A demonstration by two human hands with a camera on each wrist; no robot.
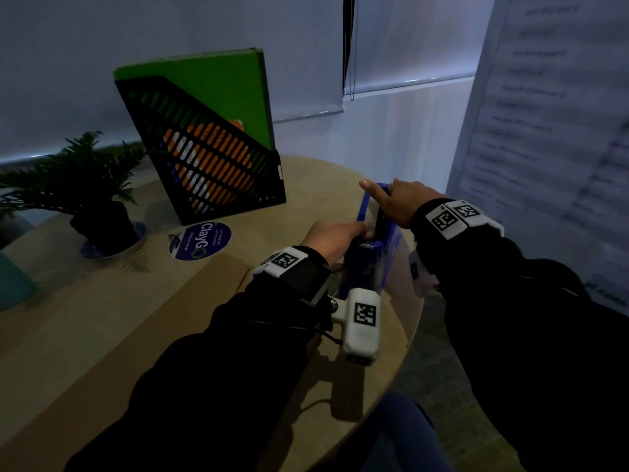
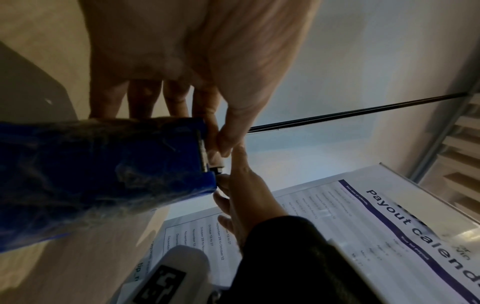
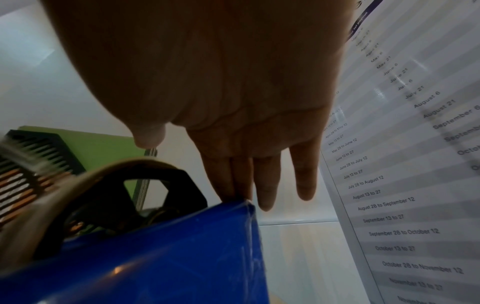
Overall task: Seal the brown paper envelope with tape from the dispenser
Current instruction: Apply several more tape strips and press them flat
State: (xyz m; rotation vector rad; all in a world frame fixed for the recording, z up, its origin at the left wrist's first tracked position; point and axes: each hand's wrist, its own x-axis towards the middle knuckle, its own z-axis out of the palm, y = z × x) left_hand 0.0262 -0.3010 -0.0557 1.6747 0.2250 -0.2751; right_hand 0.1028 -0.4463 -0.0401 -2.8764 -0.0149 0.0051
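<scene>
The blue tape dispenser [image 1: 372,247] is standing at the lower right of the head view, its long axis running away from the person. The left hand [image 1: 335,241] is gripping its near end; the right hand [image 1: 394,201] is resting straight-fingered on the far tip. The brown envelope [image 1: 112,321] is lying flat on the counter [image 1: 316,178], lower left, nearer the left hand.

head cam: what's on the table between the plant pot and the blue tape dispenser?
In the head view, a round purple ClayGo sticker lies flat on the table between the plant pot and the blue tape dispenser.
</scene>
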